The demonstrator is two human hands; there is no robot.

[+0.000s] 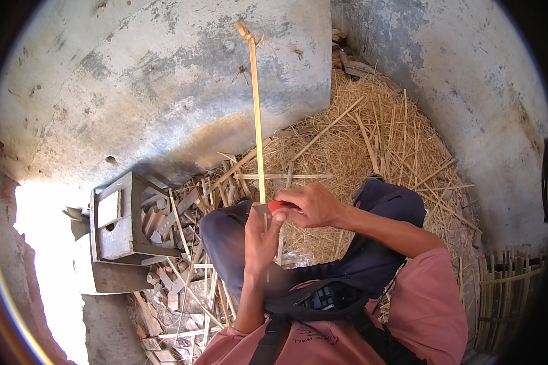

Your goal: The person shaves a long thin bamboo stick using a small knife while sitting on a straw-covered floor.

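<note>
A long pale strip [259, 134], apparently split bamboo or cane, stands out ahead of me with a knobbly far end. Its near end passes into my left hand [260, 242], whose fingers and thumb close around it above my left knee. My right hand [315, 205] grips the red handle of a knife [279, 206]. The knife's short grey blade lies across the strip, right by my left thumb and fingers. Part of the handle is hidden under my right fingers.
I sit cross-legged on a floor strewn with straw-like shavings [323, 152] and loose strips. A grey wooden box [117, 222] stands at left among broken pieces. A slatted basket-like thing [508, 298] is at lower right. Worn walls [164, 79] close in ahead and at right.
</note>
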